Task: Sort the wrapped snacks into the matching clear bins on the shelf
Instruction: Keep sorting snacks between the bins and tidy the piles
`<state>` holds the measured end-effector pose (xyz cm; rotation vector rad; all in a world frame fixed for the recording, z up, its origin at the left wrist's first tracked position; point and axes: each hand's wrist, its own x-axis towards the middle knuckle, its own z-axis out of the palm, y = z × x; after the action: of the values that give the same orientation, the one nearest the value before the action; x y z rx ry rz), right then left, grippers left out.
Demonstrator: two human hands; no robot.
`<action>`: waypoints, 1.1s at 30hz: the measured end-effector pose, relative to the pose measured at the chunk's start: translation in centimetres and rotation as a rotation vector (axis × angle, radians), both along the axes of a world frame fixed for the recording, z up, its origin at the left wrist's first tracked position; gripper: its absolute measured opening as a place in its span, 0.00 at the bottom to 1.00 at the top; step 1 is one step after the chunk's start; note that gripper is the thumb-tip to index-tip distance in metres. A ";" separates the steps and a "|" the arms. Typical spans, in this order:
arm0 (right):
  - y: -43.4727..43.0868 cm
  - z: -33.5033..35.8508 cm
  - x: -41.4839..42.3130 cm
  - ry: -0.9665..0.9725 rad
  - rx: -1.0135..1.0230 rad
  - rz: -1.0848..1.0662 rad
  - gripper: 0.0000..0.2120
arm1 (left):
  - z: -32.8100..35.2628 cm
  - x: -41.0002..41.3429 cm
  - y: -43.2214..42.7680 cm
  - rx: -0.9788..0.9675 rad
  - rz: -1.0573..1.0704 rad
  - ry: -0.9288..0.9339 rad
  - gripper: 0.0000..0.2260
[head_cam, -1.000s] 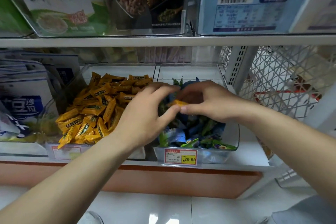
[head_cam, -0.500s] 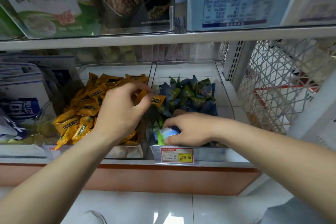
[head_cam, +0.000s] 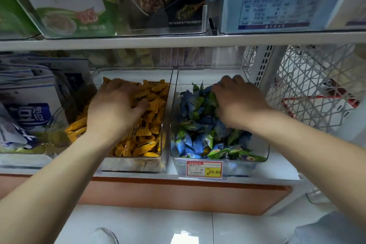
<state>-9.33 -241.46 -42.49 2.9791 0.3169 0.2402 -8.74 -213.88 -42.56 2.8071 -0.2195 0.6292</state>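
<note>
Now: left fingers (head_cam: 118, 87) bent down onto the yellow snacks (head_cam: 146, 140), right fingers (head_cam: 227, 81) dug into the blue-green snacks (head_cam: 198, 125). Grip is hidden in both, cannot tell.

Half a second ago the left hand (head_cam: 116, 105) pinched a yellow piece over the divide. It is now deep in the yellow bin (head_cam: 138, 164), so that stray is likely home.

Right hand (head_cam: 237, 103) has gone from front to rear of its bin (head_cam: 257, 156), probably hunting more.

Bin walls meet between the wrists. Upper shelf edge (head_cam: 178, 40) sits close overhead; open room is only back toward the person.
</note>
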 end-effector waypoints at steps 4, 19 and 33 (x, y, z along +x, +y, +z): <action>2.0 -0.5 -1.0 0.487 0.360 0.260 0.06 | 0.1 -2.3 -2.8 -0.071 -0.217 0.113 0.21; 3.1 -4.1 -0.2 0.658 0.099 0.114 0.21 | -2.5 -3.6 -4.1 -0.129 -0.249 0.258 0.30; 0.1 0.6 -1.2 0.333 0.538 0.089 0.08 | -1.6 -3.6 -4.6 -0.089 -0.234 0.034 0.28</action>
<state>-10.49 -241.32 -41.84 3.5410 0.4892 -0.2035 -12.30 -218.50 -44.20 2.6507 -0.4919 0.5230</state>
